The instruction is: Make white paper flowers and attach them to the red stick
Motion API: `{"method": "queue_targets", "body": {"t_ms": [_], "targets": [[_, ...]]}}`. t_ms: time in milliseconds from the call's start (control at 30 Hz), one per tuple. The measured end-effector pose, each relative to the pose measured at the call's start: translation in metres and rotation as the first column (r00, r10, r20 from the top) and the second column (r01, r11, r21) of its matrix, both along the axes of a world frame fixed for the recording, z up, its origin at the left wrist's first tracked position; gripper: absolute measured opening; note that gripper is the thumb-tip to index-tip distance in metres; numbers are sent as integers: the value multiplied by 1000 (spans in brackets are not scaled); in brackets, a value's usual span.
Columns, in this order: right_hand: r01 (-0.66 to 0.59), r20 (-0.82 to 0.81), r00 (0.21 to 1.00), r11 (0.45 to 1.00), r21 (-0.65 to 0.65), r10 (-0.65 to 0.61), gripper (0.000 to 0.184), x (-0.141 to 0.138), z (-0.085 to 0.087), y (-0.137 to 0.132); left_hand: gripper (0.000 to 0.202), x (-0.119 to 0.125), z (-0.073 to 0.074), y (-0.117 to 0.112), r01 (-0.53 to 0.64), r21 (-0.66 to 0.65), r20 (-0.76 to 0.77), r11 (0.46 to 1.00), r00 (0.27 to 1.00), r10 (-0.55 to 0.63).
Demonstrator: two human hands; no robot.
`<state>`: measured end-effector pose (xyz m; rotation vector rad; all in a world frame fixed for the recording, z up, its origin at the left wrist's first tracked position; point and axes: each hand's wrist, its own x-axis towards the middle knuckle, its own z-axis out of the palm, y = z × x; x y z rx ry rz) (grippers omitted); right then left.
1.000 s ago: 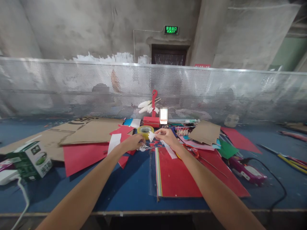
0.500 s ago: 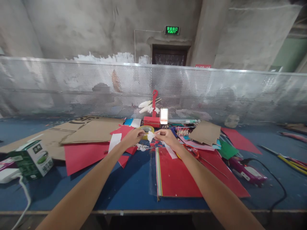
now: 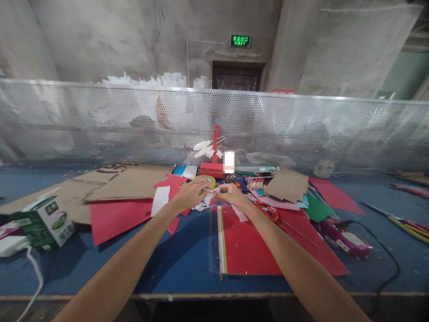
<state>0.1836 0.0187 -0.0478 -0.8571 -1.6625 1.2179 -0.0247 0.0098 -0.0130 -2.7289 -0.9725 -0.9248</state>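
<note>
Both hands meet above the middle of the table. Between their fingertips is a small white piece, seemingly paper, partly covered by the fingers. My left hand pinches its left end. At the other end, the thumb and fingers of my right hand are closed on it. Just behind the left fingers lies a yellow tape roll. Under the hands are crumpled white scraps. Farther back stands a red stand with a looped top, with white petal-like pieces beside it.
Cardboard sheets and red paper cover the left, near a green box. On the right are a red paper pack, red-handled scissors, a purple device with a cable, and yellow-handled scissors. A perforated metal screen borders the back.
My left hand has moved slightly right, closer to my right hand. The white piece has turned and is now more covered by the fingers.
</note>
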Motion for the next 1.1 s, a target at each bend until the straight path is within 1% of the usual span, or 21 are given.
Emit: {"method": "queue_targets", "body": {"t_ms": [100, 200, 367, 467, 567, 633, 700, 767, 800, 867, 967, 1100], "targets": [[14, 10, 1000, 1000, -7, -14, 47, 1, 2, 0, 19, 0, 0, -2, -3, 21, -64, 1000, 998, 4], [16, 9, 1000, 1000, -7, -15, 47, 2, 4, -2, 21, 0, 2, -3, 8, 13, -92, 1000, 996, -7], [7, -27, 1000, 1000, -18, -8, 42, 0, 4, -3, 23, 1, 2, -2, -4, -25, -112, 1000, 994, 1], [24, -52, 998, 999, -26, -25, 39, -1, 5, -4, 24, -1, 3, -3, 6, -39, -112, 999, 994, -10], [50, -99, 994, 997, -52, -55, 37, -2, 9, -7, 24, -2, 6, -8, 73, -67, -28, 995, 997, -75], [54, -158, 985, 995, -84, -67, 36, -3, 12, -9, 28, -2, 8, -13, 143, -132, 68, 981, 988, -135], [45, -210, 976, 993, -107, -66, 35, -3, 14, -11, 37, 1, 8, -16, 195, -212, 150, 958, 975, -165], [28, -247, 967, 993, -117, -56, 34, -4, 14, -11, 50, 7, 6, -17, 205, -262, 194, 943, 968, -157], [17, -260, 964, 993, -120, -48, 34, -5, 13, -11, 54, 10, 4, -16, 202, -269, 201, 942, 968, -150], [-1, -286, 958, 992, -126, -35, 33, -6, 12, -11, 47, 16, 0, -14, 188, -246, 220, 951, 966, -134], [13, -332, 941, 989, -147, -61, 33, -7, 14, -11, 32, 21, -4, -9, 163, -186, 296, 969, 949, -103], [11, -380, 922, 983, -184, -82, 33, -6, 16, -13, 24, 20, -3, -6, 146, -200, 392, 969, 918, -58]]}}
